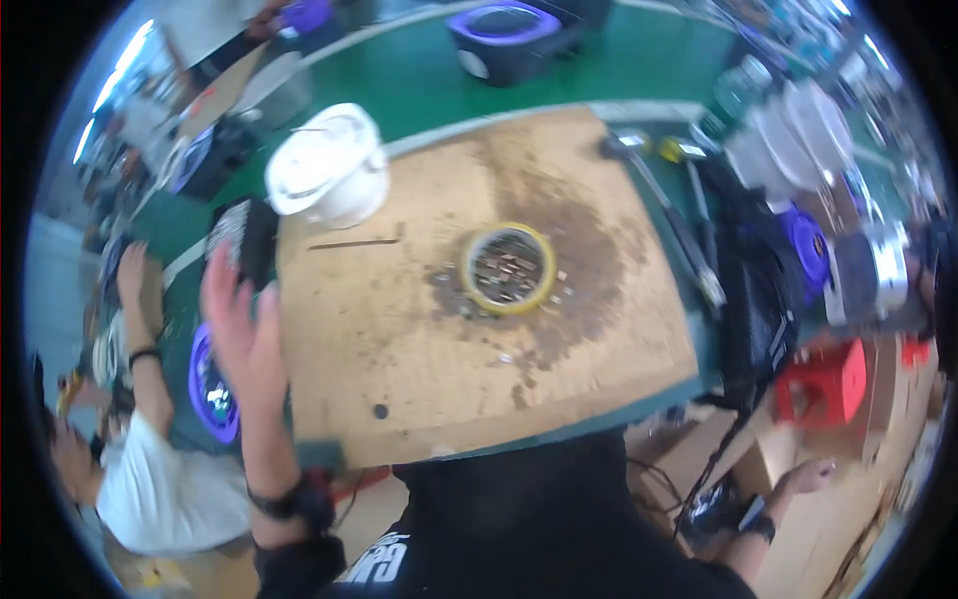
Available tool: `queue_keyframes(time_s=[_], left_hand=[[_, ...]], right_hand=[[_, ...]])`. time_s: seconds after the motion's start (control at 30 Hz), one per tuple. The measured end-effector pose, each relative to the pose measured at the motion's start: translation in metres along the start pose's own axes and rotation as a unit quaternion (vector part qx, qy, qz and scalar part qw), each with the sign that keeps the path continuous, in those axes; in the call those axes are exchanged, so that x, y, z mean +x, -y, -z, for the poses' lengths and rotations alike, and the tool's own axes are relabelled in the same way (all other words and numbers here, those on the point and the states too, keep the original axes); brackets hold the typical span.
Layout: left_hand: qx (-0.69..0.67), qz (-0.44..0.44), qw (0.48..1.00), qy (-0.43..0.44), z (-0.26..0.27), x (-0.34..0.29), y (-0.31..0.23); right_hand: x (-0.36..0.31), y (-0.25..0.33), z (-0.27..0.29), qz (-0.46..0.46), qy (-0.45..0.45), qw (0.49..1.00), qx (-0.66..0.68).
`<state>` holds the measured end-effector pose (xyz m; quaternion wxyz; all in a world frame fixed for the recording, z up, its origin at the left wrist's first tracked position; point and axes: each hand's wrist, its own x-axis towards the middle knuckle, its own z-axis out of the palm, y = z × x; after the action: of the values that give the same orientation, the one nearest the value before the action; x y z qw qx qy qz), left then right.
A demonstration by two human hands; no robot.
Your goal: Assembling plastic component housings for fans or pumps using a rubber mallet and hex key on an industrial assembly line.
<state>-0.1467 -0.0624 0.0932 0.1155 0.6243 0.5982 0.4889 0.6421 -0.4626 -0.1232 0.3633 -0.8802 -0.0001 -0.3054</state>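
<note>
My left hand [242, 329] is raised beside the left edge of a stained cardboard sheet [399, 309]. Its fingers are stretched out and blurred, with nothing in them. Far to the lower right, my right hand [810, 475] hangs off the table, small and blurred; how its fingers are bent cannot be made out. On the cardboard stands a yellow-rimmed round tub [550, 285] filled with small metal pieces [509, 265]. Several tiny bits lie around it. A thin brown strip [354, 244] and a small dark disc [380, 410] lie on the sheet.
A white lidded container [334, 165] stands at the sheet's far left corner. Two hammers [667, 205] lie along its right edge, by a black bag [753, 299]. A purple-rimmed container [212, 384] is at left, near a co-worker in a white shirt [170, 489]. A red stool [828, 384] stands right.
</note>
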Motion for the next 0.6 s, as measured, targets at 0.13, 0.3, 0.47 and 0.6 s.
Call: queue_keyframes(time_s=[0.13,0.3,0.47,0.6], left_hand=[[0.091,-0.038,0.995,-0.002,-0.029,0.064,0.018],[-0.285,0.262,0.922,0.017,-0.065,0.098,0.027],[-0.259,0.178,0.947,0.067,-0.069,0.090,0.037],[-0.240,0.162,0.950,0.113,-0.073,0.091,0.053]], right_hand=[[-0.037,0.238,0.016,0.473,-0.081,0.877,-0.017],[-0.132,0.432,0.049,0.259,0.478,0.769,0.337],[-0.246,0.543,0.033,0.321,0.731,0.552,0.243],[-0.299,0.564,-0.025,0.545,0.546,0.587,0.246]])
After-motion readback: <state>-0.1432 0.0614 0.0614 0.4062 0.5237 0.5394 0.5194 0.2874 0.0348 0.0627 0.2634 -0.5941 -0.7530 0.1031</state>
